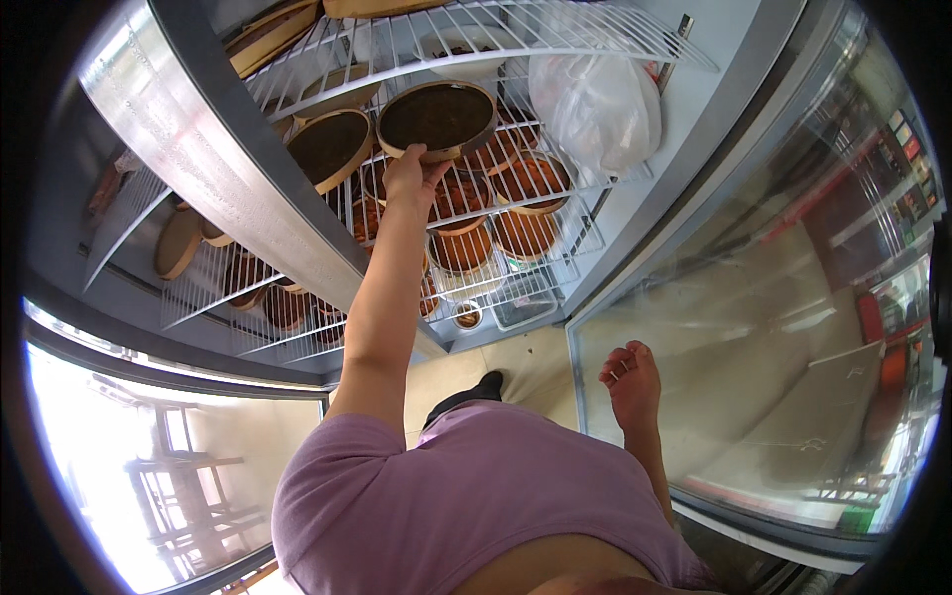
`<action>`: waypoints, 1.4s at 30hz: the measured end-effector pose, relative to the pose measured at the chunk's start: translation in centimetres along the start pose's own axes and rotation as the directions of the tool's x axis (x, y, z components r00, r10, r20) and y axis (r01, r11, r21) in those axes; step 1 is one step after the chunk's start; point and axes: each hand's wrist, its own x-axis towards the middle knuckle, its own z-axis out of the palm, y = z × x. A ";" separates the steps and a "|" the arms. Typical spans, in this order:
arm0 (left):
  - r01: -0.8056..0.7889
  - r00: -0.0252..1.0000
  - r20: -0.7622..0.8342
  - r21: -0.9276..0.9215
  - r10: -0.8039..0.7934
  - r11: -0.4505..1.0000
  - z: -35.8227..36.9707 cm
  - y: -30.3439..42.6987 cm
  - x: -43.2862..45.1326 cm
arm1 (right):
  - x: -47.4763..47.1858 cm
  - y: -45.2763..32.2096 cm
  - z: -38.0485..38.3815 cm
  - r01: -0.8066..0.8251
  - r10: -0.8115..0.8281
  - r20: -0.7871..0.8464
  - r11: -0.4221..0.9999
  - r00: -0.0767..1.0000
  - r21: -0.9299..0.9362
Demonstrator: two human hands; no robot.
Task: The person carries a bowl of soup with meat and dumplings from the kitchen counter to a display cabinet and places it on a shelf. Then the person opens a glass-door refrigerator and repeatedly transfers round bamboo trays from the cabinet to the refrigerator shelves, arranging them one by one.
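My left hand [413, 175] reaches up into an upright refrigerator and grips the near rim of a round bowl with dark contents [437, 115], thumb on top and fingers beneath. A similar dark-filled bowl [331, 149] stands just left of it on the wire shelf. Lower down, through the wires, several round bowls with reddish-brown contents [524, 234] show. My right hand [631, 379] is raised beside my body near the glass door, fingers curled, nothing visible in it.
A white plastic bag [595, 111] sits at the shelf's right. An upper wire shelf [476, 58] crosses above the bowls. An open glass door [744, 357] stands on the right; a metal post [223, 163] divides off the left compartment. A clear container [524, 305] lies at the bottom.
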 end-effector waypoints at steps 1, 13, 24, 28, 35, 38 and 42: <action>-0.010 1.000 -0.021 -0.003 0.010 1.000 0.3 0.1 0.4 | 0.4 -0.2 0.4 -0.015 0.015 -0.017 1.000 1.000 0.002; -0.056 0.996 -0.068 -0.019 0.055 0.998 1.6 0.7 3.0 | 17.2 -6.0 22.2 0.299 -0.150 0.552 0.935 0.821 -0.191; -0.084 0.996 0.020 -0.022 0.085 0.996 0.8 -0.1 3.8 | 45.9 -4.2 37.2 0.078 -0.081 0.040 0.553 0.996 -0.829; -0.064 0.997 -0.048 -0.015 0.063 0.998 1.7 0.0 3.3 | 47.5 -2.9 36.6 0.046 -0.078 0.004 0.552 0.997 -0.832; -0.061 0.996 -0.062 -0.004 0.060 0.998 2.8 0.1 3.3 | 48.2 -3.2 35.3 0.064 -0.063 0.026 0.719 0.998 -0.692; -0.041 0.998 -0.056 -0.020 0.040 0.999 2.9 -0.1 4.2 | 48.3 -4.1 35.4 0.072 -0.037 0.075 0.828 0.997 -0.555; -0.042 0.998 -0.044 -0.079 0.038 0.996 3.2 -0.6 6.2 | 48.6 -6.2 36.5 0.065 -0.010 0.162 0.939 0.987 -0.337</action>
